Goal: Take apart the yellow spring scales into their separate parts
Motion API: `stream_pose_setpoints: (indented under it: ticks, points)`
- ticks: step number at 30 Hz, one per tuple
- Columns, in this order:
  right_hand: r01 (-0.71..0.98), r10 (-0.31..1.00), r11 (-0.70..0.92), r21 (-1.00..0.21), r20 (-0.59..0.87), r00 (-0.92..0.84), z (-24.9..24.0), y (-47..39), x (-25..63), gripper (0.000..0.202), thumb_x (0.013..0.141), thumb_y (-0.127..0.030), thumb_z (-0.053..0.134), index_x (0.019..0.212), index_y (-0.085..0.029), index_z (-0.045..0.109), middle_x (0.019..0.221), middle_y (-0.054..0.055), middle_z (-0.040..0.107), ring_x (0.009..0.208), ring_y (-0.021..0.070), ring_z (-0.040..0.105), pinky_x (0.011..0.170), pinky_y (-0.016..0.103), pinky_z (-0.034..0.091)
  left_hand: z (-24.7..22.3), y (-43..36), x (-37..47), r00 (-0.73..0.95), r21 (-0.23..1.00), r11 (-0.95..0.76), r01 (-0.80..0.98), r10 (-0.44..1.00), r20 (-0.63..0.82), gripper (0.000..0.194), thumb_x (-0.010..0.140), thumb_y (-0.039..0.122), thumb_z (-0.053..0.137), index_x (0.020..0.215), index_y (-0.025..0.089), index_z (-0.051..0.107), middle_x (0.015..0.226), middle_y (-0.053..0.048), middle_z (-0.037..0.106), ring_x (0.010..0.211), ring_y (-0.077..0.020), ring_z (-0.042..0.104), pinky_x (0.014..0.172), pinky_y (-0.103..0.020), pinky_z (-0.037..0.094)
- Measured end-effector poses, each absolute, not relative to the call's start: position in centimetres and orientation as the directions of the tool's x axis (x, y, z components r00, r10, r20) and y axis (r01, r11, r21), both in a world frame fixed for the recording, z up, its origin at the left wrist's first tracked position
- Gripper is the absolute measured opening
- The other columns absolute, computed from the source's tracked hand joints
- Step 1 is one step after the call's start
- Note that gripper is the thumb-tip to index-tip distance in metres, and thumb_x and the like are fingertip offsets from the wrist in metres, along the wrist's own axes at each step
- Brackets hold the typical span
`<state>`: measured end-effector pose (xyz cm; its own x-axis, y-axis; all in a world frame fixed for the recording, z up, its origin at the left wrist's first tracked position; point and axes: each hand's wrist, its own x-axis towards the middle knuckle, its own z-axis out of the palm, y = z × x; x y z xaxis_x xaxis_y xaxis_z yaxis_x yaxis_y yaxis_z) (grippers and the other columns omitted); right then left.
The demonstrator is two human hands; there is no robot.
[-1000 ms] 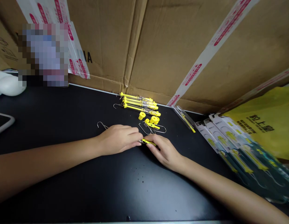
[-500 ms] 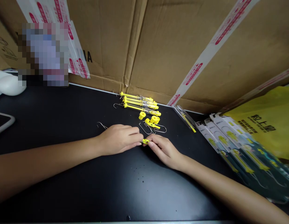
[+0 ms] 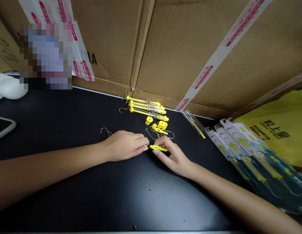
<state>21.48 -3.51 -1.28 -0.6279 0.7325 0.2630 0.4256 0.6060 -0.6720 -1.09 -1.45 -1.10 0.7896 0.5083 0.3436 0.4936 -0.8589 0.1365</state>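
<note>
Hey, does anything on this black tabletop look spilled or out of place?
Yes: small specks dot the black tabletop on the near side of the left hand and right hand, with a larger blob by the near edge. They look like stray liquid drops, though I can't tell what liquid.

The black worktop carries yellow hooked tubes and loose yellow parts mid-frame, clear tubes right of centre, a white-rimmed device far left, droplets below centre.
</note>
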Motion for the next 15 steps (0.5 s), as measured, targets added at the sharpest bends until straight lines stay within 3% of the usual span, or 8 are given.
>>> stream_pose_setpoints:
  ticks: [15]
  points:
    - [0.446, 0.708, 0.642, -0.624, 0.258, -0.658, -1.17, -3.56, 21.31, 0.009, 0.090, -0.022, 0.047, 0.099, -0.021, 0.048, 0.082, 0.002, 0.059, 0.069, 0.0119, 0.054, 0.063, 0.024, 0.045, -1.35, -1.34, -1.18, 0.778, 0.178, -0.850, 0.496, 0.526, 0.343, 0.031, 0.096, 0.031, 0.027, 0.088, 0.019, 0.055, 0.080, 0.001, 0.062, 0.072, -0.0128, 0.060, 0.064, -0.024, 0.040]
